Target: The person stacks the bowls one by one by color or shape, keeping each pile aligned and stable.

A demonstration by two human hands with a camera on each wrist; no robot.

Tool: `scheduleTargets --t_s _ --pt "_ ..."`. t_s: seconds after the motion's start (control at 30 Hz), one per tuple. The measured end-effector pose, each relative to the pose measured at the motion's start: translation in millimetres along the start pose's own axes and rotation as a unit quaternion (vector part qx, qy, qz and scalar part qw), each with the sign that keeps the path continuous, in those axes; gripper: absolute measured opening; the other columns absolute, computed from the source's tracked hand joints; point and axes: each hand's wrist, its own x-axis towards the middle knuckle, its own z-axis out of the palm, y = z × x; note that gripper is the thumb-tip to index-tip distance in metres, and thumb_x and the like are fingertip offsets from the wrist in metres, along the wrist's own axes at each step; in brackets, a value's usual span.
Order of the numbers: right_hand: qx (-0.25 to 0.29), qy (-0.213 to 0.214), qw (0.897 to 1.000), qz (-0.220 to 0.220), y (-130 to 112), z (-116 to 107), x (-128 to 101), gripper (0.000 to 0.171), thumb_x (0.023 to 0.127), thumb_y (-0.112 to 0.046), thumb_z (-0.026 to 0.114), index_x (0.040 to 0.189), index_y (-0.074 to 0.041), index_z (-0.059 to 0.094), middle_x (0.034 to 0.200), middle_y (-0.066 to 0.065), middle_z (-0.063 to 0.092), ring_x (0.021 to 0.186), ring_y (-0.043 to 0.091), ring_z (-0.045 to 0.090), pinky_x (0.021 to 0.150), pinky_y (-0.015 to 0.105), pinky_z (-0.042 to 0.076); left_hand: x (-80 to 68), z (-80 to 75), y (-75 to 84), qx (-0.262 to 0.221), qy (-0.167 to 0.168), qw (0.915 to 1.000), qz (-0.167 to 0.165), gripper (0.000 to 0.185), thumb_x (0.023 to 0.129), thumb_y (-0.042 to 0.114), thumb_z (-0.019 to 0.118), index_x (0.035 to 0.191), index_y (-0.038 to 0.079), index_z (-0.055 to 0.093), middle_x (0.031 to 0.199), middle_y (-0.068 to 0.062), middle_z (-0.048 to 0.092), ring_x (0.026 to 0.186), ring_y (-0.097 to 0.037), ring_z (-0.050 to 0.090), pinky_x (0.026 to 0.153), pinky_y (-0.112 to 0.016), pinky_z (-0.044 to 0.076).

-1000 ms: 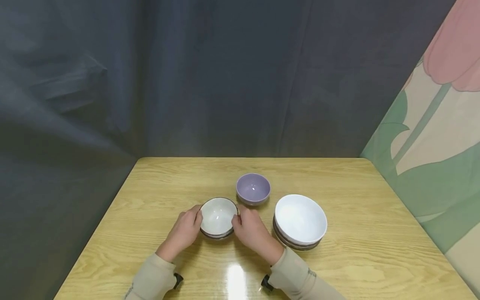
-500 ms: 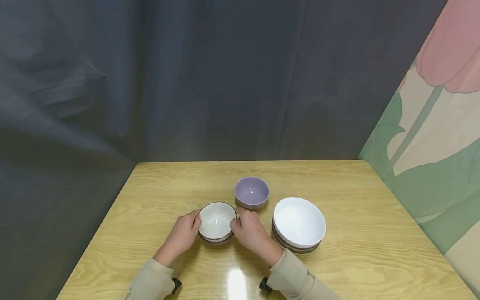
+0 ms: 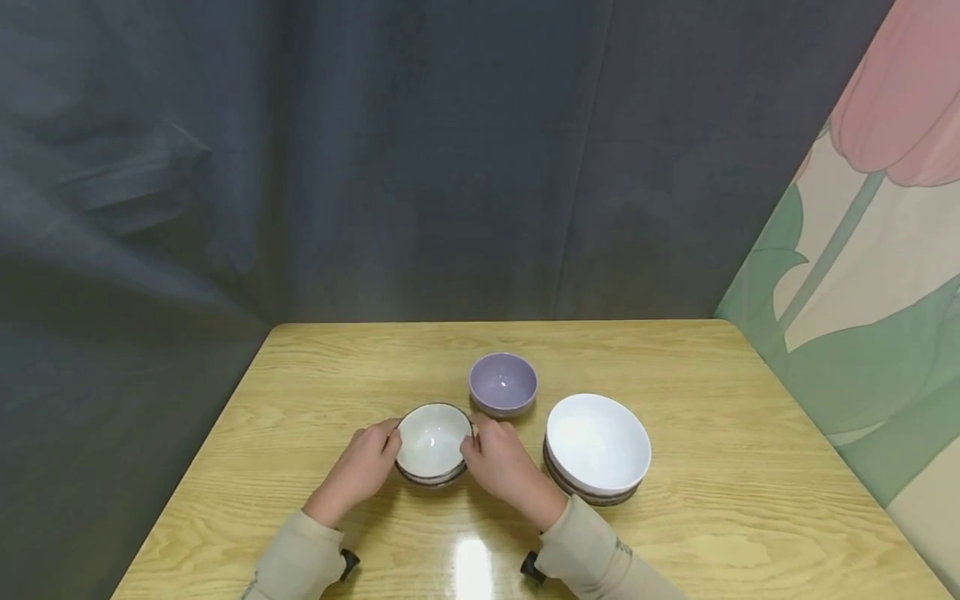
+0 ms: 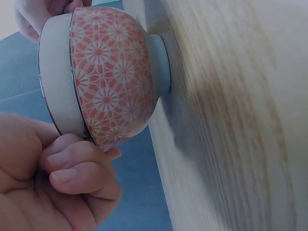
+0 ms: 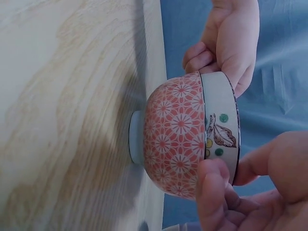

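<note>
Bowl, head view: small bowl (image 3: 432, 442), pale inside w/ dark rim, sits on table (image 3: 315, 392) near its front-middle, foot down, mouth up. Landmark for the rest = this bowl.
Left hand, head view: left hand (image 3: 360, 468) on bowl's left side, fingers curled to the rim, so it has hold of the bowl from that flank.
Right hand, head view: right hand (image 3: 501, 465) on bowl's right side, thumb & fingers at the rim. Two hands opposite each other = even grip on both sides, likely so the bowl stays level.
Purple bowl, head view: purple bowl (image 3: 503, 384) just behind-right of the bowl, close but apart.
White bowl, head view: white bowl (image 3: 597, 444) to the right of the bowl, beyond the right hand; sits nested on darker-rimmed bowls under it, a stack.
Backdrop, head view: dark curtain (image 3: 375, 167) behind; flower-print panel (image 3: 862, 292) far right.
Left wrist view: bowl's outside shows a red flower pattern under a plain band; foot rests flat on table, not lifted. Fingers (image 4: 82, 166) curl under the rim edge, pinching it.
Right wrist view: same pattern, plus a leaf-and-dot motif on the band. Fingers (image 5: 211, 192) press the rim band near side; left hand seen opposite. Foot touches the table.
</note>
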Motion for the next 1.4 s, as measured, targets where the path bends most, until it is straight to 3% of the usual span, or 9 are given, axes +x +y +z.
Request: scheduleTargets --t_s 0.23,0.47,0.77,0.9,1.07,1.2,1.3,1.4 --pt "-0.007 -0.001 1.0 0.006 -1.9 -1.6 2.7 0.041 0.09 -0.002 0.055 0.126 0.015 0.057 0.059 -0.005 0.042 0.052 0.007 0.04 0.049 0.024 0.038 2.1 -4.0 -0.4 -0.017 -0.004 0.9998 -0.011 0.033 0.1 0.006 0.047 0.126 -0.007 0.064 0.094 -0.012 0.067 0.057 -0.014 0.044 0.053 -0.027 0.04" --pt "-0.008 -0.002 1.0 0.01 -1.6 -1.0 2.5 0.041 0.09 -0.003 0.055 0.127 0.015 0.057 0.059 -0.005 0.043 0.052 0.007 0.041 0.048 0.024 0.038 0.8 -4.9 1.6 -0.027 -0.011 0.9993 -0.025 0.035 0.101 0.007 0.044 0.127 -0.005 0.064 0.067 -0.005 0.059 0.049 -0.012 0.044 0.047 -0.026 0.039" --pt "-0.017 0.002 1.0 0.005 -1.4 0.0 3.5 0.039 0.089 -0.002 0.056 0.124 0.015 0.059 0.06 -0.003 0.047 0.053 0.008 0.043 0.05 0.025 0.04 1.0 -4.8 1.9 -0.008 -0.006 0.9996 -0.028 0.035 0.101 0.009 0.046 0.127 -0.005 0.065 0.066 -0.002 0.051 0.052 -0.013 0.042 0.051 -0.027 0.039" --pt "-0.049 0.01 0.999 0.016 -4.9 -2.1 3.6 0.037 0.088 -0.004 0.058 0.122 0.01 0.062 0.062 -0.002 0.05 0.057 0.012 0.048 0.052 0.029 0.043 2.8 -6.4 3.0 0.002 -0.008 0.9995 -0.03 0.035 0.101 0.01 0.046 0.127 -0.004 0.065 0.063 -0.001 0.05 0.051 -0.012 0.042 0.049 -0.027 0.038" --pt "-0.105 0.052 0.993 0.033 -15.3 -12.3 7.1 0.036 0.089 -0.012 0.063 0.121 0.003 0.064 0.064 0.002 0.056 0.058 0.017 0.052 0.051 0.036 0.046 3.9 -9.0 4.6 0.004 -0.024 0.9991 -0.036 0.035 0.101 0.011 0.046 0.127 -0.001 0.066 0.056 0.0 0.051 0.046 -0.012 0.041 0.045 -0.027 0.036" --pt "-0.127 0.097 0.987 0.031 -20.7 -19.1 15.1 0.037 0.089 -0.011 0.063 0.122 0.004 0.065 0.062 0.005 0.061 0.049 0.014 0.047 0.044 0.032 0.04 4.3 -12.1 5.3 0.014 -0.032 0.9987 -0.038 0.035 0.101 0.012 0.046 0.127 0.001 0.066 0.058 0.001 0.051 0.049 -0.013 0.043 0.048 -0.028 0.037" --pt "-0.131 0.102 0.985 0.056 -20.9 -19.9 19.6 0.039 0.091 -0.012 0.061 0.125 0.005 0.063 0.061 0.006 0.06 0.046 0.013 0.043 0.041 0.03 0.035 4.1 -14.6 5.2 0.018 -0.038 0.9984 -0.04 0.035 0.102 0.013 0.046 0.129 0.001 0.066 0.06 0.001 0.054 0.05 -0.013 0.045 0.05 -0.03 0.039" --pt "-0.133 0.089 0.983 0.09 -18.1 -16.7 22.1 0.041 0.094 -0.016 0.059 0.129 0.006 0.06 0.069 0.011 0.064 0.049 0.017 0.048 0.042 0.032 0.037 3.5 -16.5 4.8 0.019 -0.045 0.9979 -0.041 0.037 0.102 0.015 0.046 0.132 0.002 0.064 0.06 0.0 0.056 0.05 -0.014 0.046 0.05 -0.03 0.039"
